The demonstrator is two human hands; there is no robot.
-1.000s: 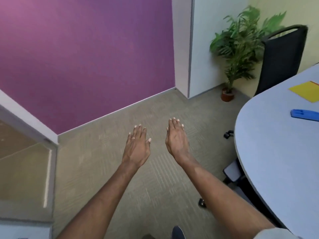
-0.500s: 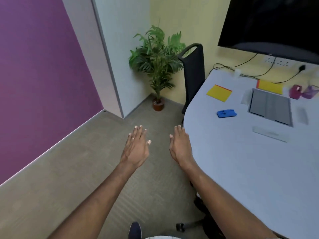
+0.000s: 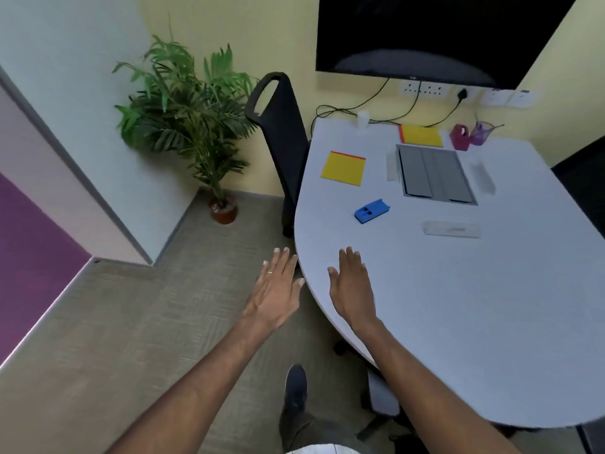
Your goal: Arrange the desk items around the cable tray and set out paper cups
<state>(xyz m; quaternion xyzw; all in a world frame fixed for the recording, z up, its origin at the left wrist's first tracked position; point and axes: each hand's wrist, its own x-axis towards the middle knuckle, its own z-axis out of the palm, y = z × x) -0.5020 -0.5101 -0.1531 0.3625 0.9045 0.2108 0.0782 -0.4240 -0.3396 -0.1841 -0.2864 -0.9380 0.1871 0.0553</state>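
Observation:
The grey desk (image 3: 458, 322) fills the right side. Its grey cable tray lid (image 3: 433, 173) lies flush near the back. Around it lie a yellow pad (image 3: 343, 168) at left, a second yellow pad (image 3: 421, 135) behind, a blue holder (image 3: 371, 211) in front left, and clear rulers (image 3: 452, 229) (image 3: 482, 176) (image 3: 391, 165). A white paper cup (image 3: 362, 119) stands at the back edge, with a magenta item (image 3: 460, 136) and a purple pen cup (image 3: 481, 132) at back right. My left hand (image 3: 276, 290) hovers flat over the floor by the desk edge. My right hand (image 3: 352, 286) hovers flat over the desk's near corner. Both hold nothing.
A black chair (image 3: 281, 132) stands at the desk's left side, a potted plant (image 3: 193, 126) beyond it in the corner. A dark screen (image 3: 425, 34) hangs on the wall with cables (image 3: 360, 108) running to sockets (image 3: 425, 89). My shoe (image 3: 295, 388) is on the carpet.
The view has swung right from the purple wall to the desk, bringing the tray and desk items into sight. Both hands stay flat and empty, now at the desk's edge.

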